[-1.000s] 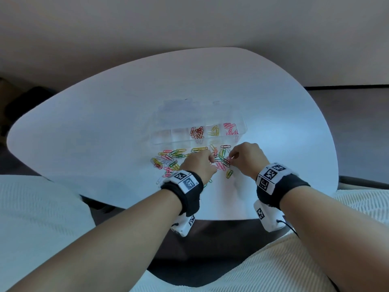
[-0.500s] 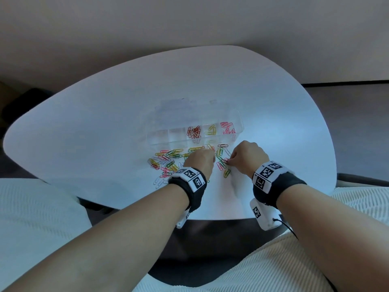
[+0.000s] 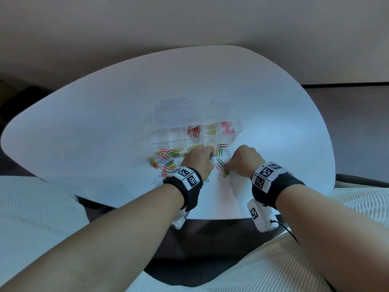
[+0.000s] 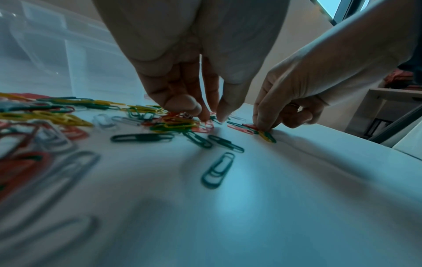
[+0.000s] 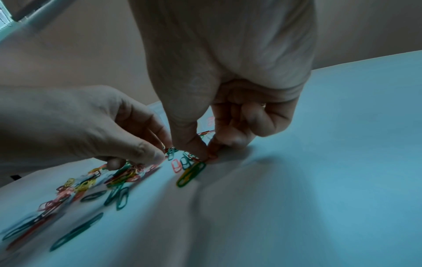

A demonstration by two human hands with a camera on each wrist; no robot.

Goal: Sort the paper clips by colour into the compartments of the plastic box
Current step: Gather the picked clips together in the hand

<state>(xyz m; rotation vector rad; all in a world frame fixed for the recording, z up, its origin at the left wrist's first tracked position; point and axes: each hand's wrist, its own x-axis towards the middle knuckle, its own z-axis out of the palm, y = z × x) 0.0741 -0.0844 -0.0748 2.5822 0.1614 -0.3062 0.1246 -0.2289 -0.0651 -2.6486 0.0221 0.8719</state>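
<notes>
Meanwhile, Both Hands Are Down Among the Loose Clips

A red clip [image 5: 209, 158] is pinched on the table [image 3: 105, 123] by the right hand [image 3: 245, 160]. The left hand [image 3: 200, 160] is curled over the clip pile [image 3: 168, 158], fingertips [image 4: 206, 115] touching a clip; a hold cannot be told. Red, yellow and pink clips are kept in separate compartments of the plastic box [image 3: 239, 123] beyond.

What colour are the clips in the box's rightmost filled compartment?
Pink clips, in the clear box; the head view shows them best.
</notes>
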